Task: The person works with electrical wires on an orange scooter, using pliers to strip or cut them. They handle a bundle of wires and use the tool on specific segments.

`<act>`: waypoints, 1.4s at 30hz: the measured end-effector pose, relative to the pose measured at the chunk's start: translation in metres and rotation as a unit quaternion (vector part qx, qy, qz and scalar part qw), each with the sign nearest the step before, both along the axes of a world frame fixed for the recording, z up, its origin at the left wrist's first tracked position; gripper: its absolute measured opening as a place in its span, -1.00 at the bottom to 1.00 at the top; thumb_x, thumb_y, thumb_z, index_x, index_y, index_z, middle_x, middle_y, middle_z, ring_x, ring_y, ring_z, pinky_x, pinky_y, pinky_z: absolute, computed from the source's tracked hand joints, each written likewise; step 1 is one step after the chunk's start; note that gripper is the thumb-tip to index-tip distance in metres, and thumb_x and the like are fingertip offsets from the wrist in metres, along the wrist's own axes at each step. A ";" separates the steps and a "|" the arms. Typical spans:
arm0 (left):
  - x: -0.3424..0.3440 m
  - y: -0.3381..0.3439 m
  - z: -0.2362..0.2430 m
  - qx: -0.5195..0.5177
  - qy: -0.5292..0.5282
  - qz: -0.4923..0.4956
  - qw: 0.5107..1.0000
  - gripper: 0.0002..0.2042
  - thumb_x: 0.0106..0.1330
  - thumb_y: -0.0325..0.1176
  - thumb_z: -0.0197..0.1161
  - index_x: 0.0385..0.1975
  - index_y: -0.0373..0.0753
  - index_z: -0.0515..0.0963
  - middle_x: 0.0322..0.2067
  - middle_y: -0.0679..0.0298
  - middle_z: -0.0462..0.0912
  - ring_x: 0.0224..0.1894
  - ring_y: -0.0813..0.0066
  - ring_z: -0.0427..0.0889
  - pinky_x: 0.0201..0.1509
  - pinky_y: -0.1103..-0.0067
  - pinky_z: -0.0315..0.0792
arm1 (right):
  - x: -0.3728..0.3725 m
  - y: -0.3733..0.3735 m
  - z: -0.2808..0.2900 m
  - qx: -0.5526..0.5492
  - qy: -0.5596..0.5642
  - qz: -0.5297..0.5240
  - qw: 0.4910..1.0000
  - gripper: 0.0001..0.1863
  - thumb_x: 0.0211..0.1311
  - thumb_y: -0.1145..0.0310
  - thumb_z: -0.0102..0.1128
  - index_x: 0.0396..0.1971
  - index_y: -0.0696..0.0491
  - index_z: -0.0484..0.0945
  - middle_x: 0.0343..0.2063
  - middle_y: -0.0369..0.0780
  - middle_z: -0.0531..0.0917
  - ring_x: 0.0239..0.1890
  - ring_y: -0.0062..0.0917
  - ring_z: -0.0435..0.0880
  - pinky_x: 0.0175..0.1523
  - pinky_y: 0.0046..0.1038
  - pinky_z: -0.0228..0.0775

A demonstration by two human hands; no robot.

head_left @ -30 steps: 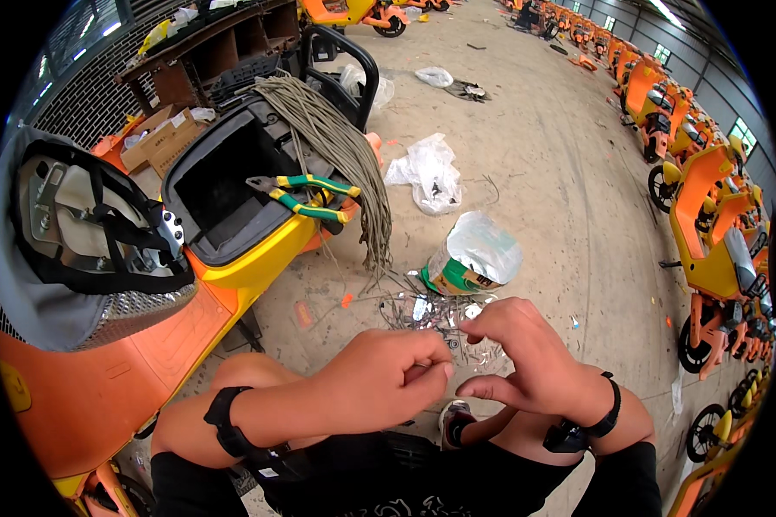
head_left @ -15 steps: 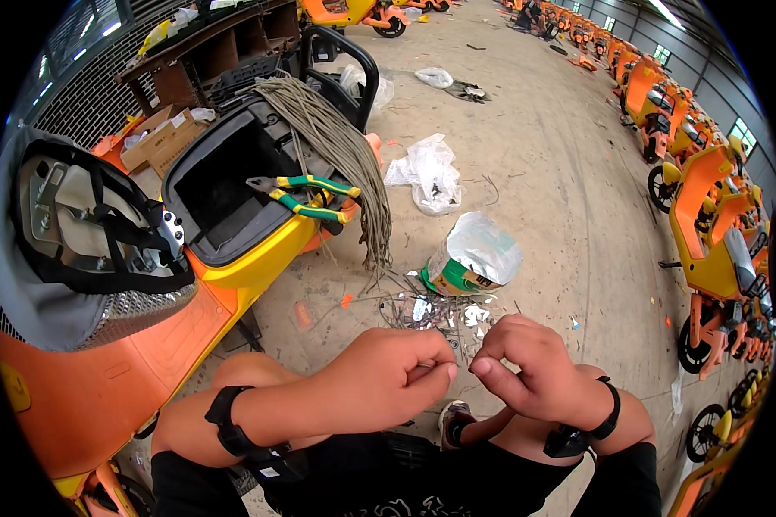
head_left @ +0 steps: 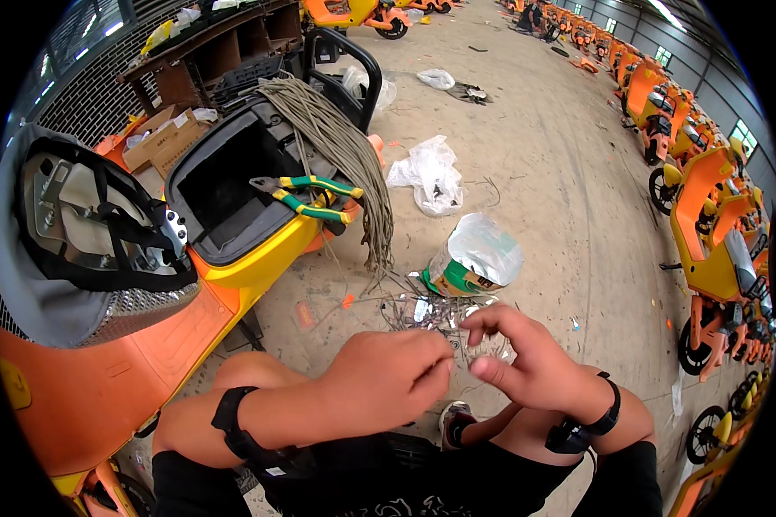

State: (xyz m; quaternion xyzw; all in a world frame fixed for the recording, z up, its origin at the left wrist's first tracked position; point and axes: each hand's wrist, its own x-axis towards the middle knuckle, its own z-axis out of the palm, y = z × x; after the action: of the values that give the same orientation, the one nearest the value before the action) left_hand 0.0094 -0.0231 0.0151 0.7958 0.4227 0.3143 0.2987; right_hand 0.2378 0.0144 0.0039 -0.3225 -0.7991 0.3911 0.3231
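Note:
My left hand (head_left: 388, 375) is closed, fingertips pinched on something too small to make out, above my lap. My right hand (head_left: 517, 353) faces it with thumb and curled forefinger apart, nothing visible between them. Ahead, green-and-yellow pliers (head_left: 310, 202) rest across the open storage box (head_left: 224, 246) of a yellow-orange scooter (head_left: 103, 388). A bundle of grey cables (head_left: 345, 155) drapes over that box. Left of it lies a grey bag (head_left: 26, 276) with metal brackets (head_left: 60, 207) inside. Beyond my hands stands a green container (head_left: 457, 276) with a silvery liner, amid scattered cable scraps (head_left: 414, 310).
Crumpled white plastic bags (head_left: 427, 172) lie on the concrete floor. A cardboard box (head_left: 159, 142) and a dark metal shelf unit (head_left: 198, 60) stand at back left. Rows of orange scooters (head_left: 703, 224) line the right side. A dark figure (head_left: 535, 24) is far back, too small to make out.
My right hand's fingers drew together toward my left hand half a second ago and are now lifted apart again. My left hand stays pinched in nearly the same place.

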 end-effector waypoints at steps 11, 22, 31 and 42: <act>-0.007 0.015 -0.003 -0.422 -0.214 -0.081 0.877 -0.83 0.42 -0.32 0.21 -0.29 -0.31 0.58 -0.45 0.45 0.55 -0.42 0.77 0.42 -0.38 0.69 0.32 | 0.010 0.004 0.024 0.440 -0.124 0.056 0.888 -0.65 -0.11 0.36 0.36 -0.22 0.05 0.65 -0.25 -0.28 0.61 -0.13 -0.40 0.57 -0.02 -0.31 0.40; -0.006 0.006 0.000 -0.338 -0.167 -0.035 0.926 -0.85 0.41 -0.32 0.21 -0.32 -0.28 0.56 -0.52 0.42 0.57 -0.53 0.67 0.46 -0.50 0.60 0.32 | 0.005 0.002 0.013 0.232 -0.080 0.018 0.969 -0.83 0.13 0.36 0.41 -0.35 0.06 0.59 -0.43 -0.22 0.57 -0.33 -0.35 0.59 -0.18 -0.37 0.42; -0.003 -0.001 -0.003 0.177 0.091 -0.043 0.979 -0.88 0.15 -0.45 0.29 -0.32 -0.24 0.54 -0.53 0.25 0.54 -0.54 0.21 0.59 -0.52 0.42 0.43 | 0.006 0.003 0.007 -0.512 0.075 0.049 0.854 -0.68 0.52 0.21 0.08 -0.36 0.16 0.54 -0.51 -0.37 0.54 -0.41 -0.67 0.52 -0.22 -0.54 0.42; -0.009 0.005 0.008 -0.353 -0.149 -0.015 0.924 -0.85 0.41 -0.35 0.21 -0.23 -0.32 0.55 -0.48 0.41 0.57 -0.50 0.72 0.49 -0.49 0.70 0.40 | 0.000 0.006 0.018 0.347 -0.110 0.054 0.930 -0.67 0.08 0.29 0.39 -0.14 0.02 0.62 -0.25 -0.28 0.57 -0.10 -0.34 0.56 0.00 -0.28 0.37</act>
State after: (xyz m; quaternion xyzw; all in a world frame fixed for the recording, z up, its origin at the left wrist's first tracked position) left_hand 0.0005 -0.0181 0.0229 0.5893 0.4450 0.2554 0.6241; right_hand 0.2381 0.0208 0.0217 -0.1876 -0.9319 0.0684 0.3028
